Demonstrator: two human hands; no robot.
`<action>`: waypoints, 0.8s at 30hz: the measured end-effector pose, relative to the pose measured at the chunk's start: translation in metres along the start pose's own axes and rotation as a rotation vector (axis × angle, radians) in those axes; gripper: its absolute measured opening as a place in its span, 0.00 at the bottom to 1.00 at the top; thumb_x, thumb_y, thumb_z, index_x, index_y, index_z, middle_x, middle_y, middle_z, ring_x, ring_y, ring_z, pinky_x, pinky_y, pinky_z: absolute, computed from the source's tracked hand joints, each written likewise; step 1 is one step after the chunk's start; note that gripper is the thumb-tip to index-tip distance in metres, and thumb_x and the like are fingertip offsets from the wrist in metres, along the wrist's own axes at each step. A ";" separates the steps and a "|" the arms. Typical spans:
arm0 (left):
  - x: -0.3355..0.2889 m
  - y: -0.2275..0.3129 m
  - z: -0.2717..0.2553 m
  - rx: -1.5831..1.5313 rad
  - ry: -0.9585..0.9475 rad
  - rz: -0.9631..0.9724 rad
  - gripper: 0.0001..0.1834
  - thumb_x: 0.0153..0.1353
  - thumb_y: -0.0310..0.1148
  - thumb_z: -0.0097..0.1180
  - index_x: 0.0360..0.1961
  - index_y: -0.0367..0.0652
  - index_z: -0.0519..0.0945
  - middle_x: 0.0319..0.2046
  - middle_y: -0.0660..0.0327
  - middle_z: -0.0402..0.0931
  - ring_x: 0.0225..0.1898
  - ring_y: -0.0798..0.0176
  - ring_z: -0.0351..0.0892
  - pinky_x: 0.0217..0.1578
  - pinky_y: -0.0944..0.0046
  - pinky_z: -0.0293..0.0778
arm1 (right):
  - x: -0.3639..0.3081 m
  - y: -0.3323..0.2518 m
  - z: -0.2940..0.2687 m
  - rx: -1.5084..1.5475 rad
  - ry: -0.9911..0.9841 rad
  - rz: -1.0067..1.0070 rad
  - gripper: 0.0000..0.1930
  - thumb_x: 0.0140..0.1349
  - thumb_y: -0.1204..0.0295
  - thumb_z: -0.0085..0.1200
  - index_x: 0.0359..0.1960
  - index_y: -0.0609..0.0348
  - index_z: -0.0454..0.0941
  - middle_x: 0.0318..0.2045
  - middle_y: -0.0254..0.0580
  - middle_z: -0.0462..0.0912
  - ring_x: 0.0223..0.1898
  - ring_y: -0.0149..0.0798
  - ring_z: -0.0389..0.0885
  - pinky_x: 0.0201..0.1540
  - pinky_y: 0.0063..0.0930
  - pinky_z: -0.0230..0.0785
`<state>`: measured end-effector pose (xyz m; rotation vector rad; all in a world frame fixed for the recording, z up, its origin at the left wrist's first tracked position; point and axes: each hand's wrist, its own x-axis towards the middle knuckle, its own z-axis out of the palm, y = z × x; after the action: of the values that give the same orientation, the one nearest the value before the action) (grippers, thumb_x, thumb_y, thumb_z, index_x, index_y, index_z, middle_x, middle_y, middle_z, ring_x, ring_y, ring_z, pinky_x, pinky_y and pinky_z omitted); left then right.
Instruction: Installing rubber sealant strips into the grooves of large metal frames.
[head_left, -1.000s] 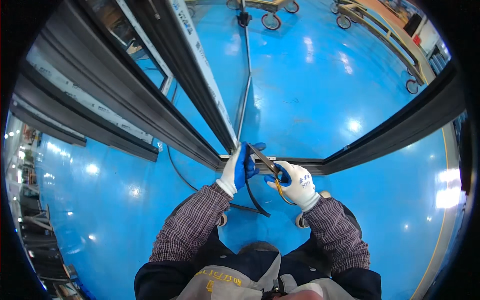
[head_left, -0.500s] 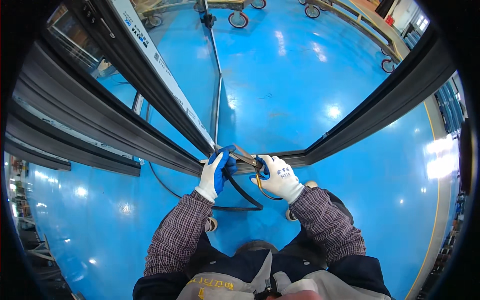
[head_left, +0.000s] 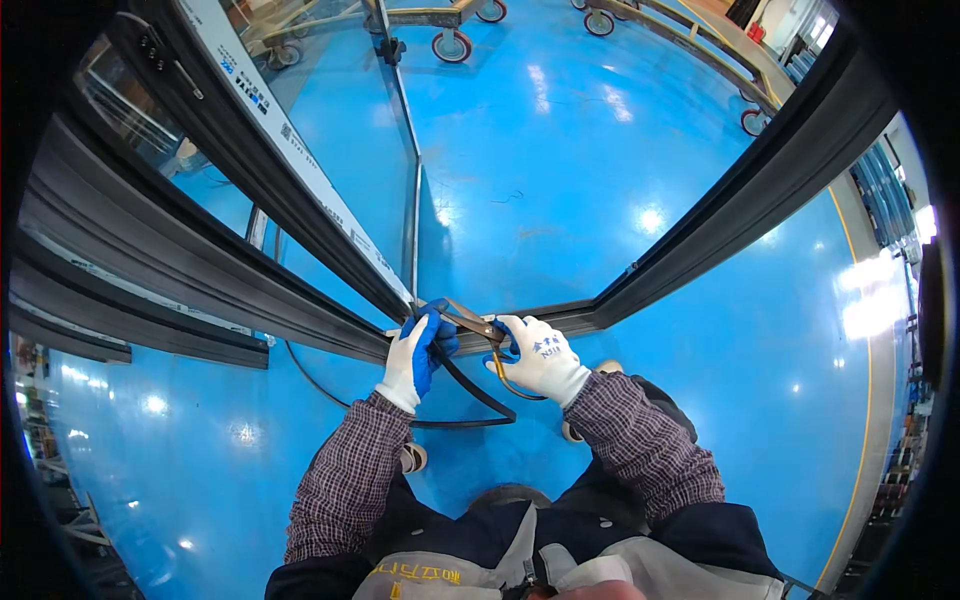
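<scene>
My left hand (head_left: 412, 355), in a white glove with a blue palm, is closed on a black rubber strip (head_left: 468, 385) beside the lower corner of a dark sash (head_left: 290, 190). From this hand the strip droops in a loop and trails off to the left over the floor. My right hand (head_left: 542, 362), gloved alike, grips a pair of scissors (head_left: 472, 322) by the handles, one yellowish loop showing below the fingers. The blades point left and reach my left fingers, which partly hide the tips. Whether the blades touch the strip I cannot tell.
A dark frame's bottom rail (head_left: 575, 319) lies just beyond my hands, and its side member (head_left: 750, 185) runs to the upper right. More dark profiles (head_left: 140, 270) extend at the left. Wheeled carts (head_left: 452, 45) stand on the blue floor (head_left: 530, 220) at the far side.
The whole view has shifted a little, so the scene sits farther left and slightly higher. Both hands keep their grips on the strip and scissors, by the same corner.
</scene>
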<state>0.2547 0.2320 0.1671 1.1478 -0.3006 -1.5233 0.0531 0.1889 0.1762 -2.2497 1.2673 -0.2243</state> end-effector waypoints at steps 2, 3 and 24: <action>0.001 -0.001 -0.001 0.005 0.004 -0.011 0.16 0.67 0.37 0.48 0.52 0.43 0.75 0.31 0.64 0.74 0.30 0.70 0.74 0.36 0.70 0.74 | 0.001 -0.001 -0.001 -0.004 0.000 0.004 0.31 0.49 0.56 0.62 0.53 0.55 0.67 0.36 0.51 0.76 0.36 0.50 0.78 0.39 0.39 0.73; 0.001 -0.001 -0.003 0.004 -0.004 -0.001 0.16 0.67 0.37 0.49 0.52 0.43 0.75 0.31 0.64 0.74 0.30 0.70 0.74 0.36 0.70 0.74 | 0.001 -0.003 -0.003 -0.005 -0.016 0.013 0.31 0.49 0.57 0.62 0.54 0.55 0.68 0.36 0.50 0.76 0.36 0.49 0.78 0.40 0.38 0.72; -0.002 -0.002 -0.004 -0.103 -0.032 -0.062 0.19 0.67 0.38 0.47 0.56 0.41 0.71 0.42 0.54 0.77 0.41 0.61 0.79 0.43 0.63 0.77 | 0.000 0.000 0.008 0.282 0.052 -0.041 0.31 0.51 0.57 0.62 0.55 0.55 0.67 0.43 0.51 0.77 0.42 0.50 0.78 0.45 0.39 0.72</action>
<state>0.2562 0.2357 0.1650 1.0613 -0.2072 -1.5942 0.0567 0.1918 0.1692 -2.0409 1.1375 -0.4502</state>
